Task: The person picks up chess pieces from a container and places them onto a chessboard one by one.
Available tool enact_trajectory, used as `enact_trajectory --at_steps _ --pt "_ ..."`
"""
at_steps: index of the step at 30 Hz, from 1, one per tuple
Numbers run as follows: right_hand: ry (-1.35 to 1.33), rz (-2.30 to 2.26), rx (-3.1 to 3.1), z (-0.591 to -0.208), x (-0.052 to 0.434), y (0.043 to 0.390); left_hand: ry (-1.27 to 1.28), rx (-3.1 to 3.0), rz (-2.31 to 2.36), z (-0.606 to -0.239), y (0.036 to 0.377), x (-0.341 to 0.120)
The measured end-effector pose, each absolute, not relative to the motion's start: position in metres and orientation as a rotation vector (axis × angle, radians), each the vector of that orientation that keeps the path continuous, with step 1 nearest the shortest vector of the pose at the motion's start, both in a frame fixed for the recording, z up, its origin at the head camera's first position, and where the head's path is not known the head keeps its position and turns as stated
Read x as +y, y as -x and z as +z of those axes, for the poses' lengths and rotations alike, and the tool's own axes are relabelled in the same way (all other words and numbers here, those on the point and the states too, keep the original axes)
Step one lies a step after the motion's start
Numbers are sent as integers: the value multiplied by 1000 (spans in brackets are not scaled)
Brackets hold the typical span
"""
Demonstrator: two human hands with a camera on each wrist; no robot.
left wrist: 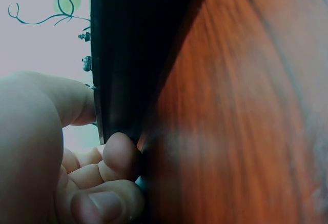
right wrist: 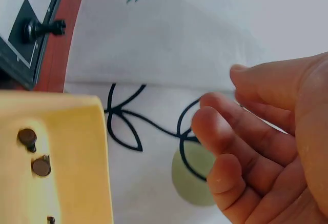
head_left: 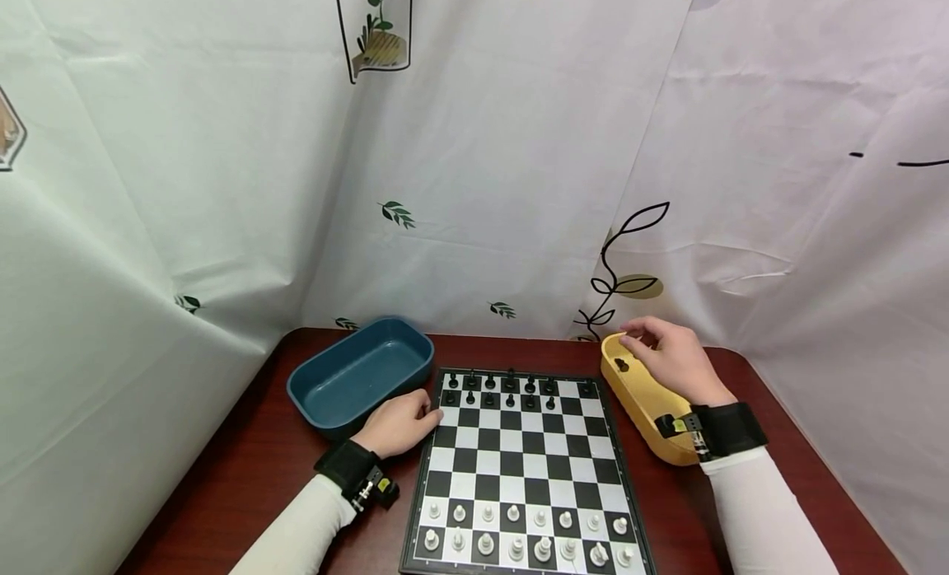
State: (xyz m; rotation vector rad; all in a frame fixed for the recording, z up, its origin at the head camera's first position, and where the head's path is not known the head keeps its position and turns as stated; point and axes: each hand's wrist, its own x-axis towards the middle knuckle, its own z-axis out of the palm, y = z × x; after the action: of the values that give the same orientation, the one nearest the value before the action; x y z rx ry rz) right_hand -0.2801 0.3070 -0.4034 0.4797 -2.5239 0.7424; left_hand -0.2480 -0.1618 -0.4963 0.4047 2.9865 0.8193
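A black-and-white chessboard [head_left: 511,439] lies on the table, with black chess pieces [head_left: 510,380] along its far end and white chess pieces [head_left: 543,549] along its near end. At the board's left edge, my left hand [head_left: 398,423] grips the rim, thumb on top and fingers curled against the side. My right hand [head_left: 670,361] hovers over the far end of a yellow box [head_left: 645,398]. In the right wrist view its fingers are loosely bent, thumb apart, with nothing between them. Dark chess pieces [right wrist: 41,166] lie inside the box. A black rook [right wrist: 45,29] stands on the board's corner square.
A blue rectangular bin [head_left: 359,377] stands at the back left, just beyond my left hand. The dark red wooden table [head_left: 245,451] ends at the back against a white printed cloth [head_left: 474,171], which also hangs at both sides.
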Motion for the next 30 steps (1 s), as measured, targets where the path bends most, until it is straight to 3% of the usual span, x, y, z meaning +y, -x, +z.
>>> enact_trajectory --at_steps 16,30 --pt "-415 628 -2564 -430 340 302 -418 2988 835 -498 249 -164" --pt "-561 566 -2739 -452 343 313 -423 2991 824 -500 251 -164"
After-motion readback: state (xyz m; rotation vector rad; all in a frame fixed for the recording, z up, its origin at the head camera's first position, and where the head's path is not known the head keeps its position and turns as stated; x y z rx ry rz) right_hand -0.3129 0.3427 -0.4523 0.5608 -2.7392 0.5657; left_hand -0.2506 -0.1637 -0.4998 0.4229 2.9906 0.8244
